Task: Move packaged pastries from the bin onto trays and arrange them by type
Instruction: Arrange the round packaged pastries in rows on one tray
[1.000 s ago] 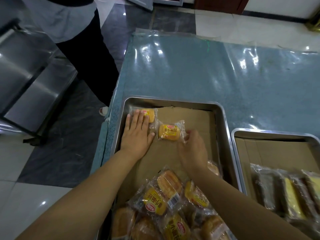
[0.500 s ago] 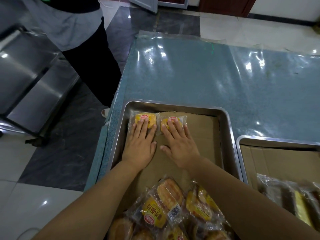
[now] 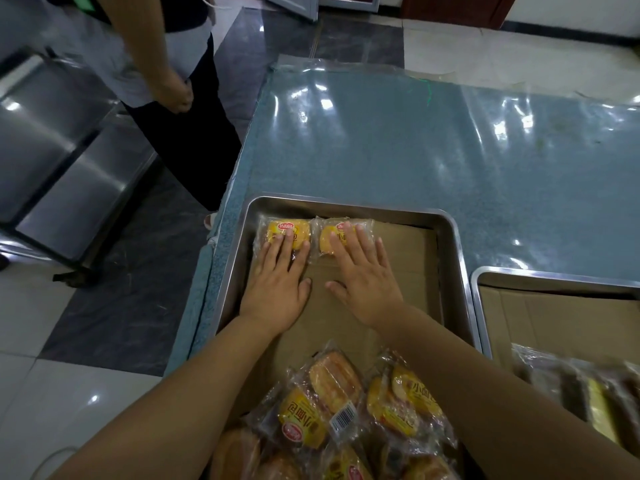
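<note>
A steel tray lined with brown cardboard lies on the blue-green table. Two small yellow packaged breads sit side by side at its far left corner. My left hand lies flat with straight fingers on the left packet. My right hand lies flat too, its fingertips pressing the right packet. A heap of mixed packaged pastries fills the near end of the tray, between my forearms.
A second cardboard-lined steel tray at the right holds several dark and yellow wrapped cakes. A person stands by the table's far left corner. A steel rack stands on the floor at left. Glossy plastic covers the table.
My right hand slid the second packet up and left beside the first, then flattened on it. My left hand stayed pressed on the left packet. The camera tilted up slightly.
</note>
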Available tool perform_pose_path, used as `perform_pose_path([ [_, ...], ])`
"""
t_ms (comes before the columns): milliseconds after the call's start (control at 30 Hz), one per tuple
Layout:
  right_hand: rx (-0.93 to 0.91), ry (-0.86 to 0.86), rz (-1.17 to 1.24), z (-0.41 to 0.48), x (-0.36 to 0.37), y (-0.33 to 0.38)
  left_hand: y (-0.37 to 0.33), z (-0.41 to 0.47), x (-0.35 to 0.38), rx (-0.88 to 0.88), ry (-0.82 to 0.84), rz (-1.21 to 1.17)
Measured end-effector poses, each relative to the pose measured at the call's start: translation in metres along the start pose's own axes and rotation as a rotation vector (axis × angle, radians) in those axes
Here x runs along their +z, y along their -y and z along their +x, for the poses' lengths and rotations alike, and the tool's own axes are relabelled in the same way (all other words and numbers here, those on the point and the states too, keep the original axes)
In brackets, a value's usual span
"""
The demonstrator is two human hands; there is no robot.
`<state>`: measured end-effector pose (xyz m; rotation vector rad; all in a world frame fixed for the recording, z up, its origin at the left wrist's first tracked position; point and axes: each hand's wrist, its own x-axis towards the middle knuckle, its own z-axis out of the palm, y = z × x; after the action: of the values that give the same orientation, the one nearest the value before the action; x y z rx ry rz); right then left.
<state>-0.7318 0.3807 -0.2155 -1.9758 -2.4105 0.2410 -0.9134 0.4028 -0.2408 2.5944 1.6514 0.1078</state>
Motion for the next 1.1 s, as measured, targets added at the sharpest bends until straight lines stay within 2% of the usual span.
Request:
perform_pose_path([
  [167,0.188,-0.079,0.309,-0.035,-0.025,-0.026,-0.005,-0.006,-0.009,-0.015,-0.05,-0.048],
  [267,0.247,-0.071,0.404,-0.066,-0.036,-0.042,-0.014,-0.013,-0.017,0.007,-0.082,-0.083],
  [433,0.249,0.055,0.386,-0.116,-0.039,-0.055,-0.051,-0.019,-0.03,0.134,-0.098,-0.275],
  [567,0.248,0.033,0.365,-0.142,-0.037,-0.05,-0.092,-0.023,-0.029,0.263,0.055,-0.449],
  [700,0.278,0.013,0.369,-0.158,-0.033,-0.041,-0.111,-0.034,-0.017,0.41,0.141,-0.493],
  [900,0.339,-0.007,0.44,-0.159,-0.039,-0.033,-0.109,-0.029,-0.03,0.379,0.162,-0.629],
  [967,0.288,-0.076,0.332,-0.155,-0.044,-0.031,-0.113,-0.025,-0.039,0.357,0.156,-0.684],
  [1033,0.227,-0.216,0.208,-0.148,-0.048,-0.031,-0.118,-0.023,-0.049,0.324,0.148,-0.746],
  [1100,0.295,-0.316,0.264,-0.141,-0.053,-0.03,-0.122,-0.022,-0.054,0.276,0.091,-0.788],
])
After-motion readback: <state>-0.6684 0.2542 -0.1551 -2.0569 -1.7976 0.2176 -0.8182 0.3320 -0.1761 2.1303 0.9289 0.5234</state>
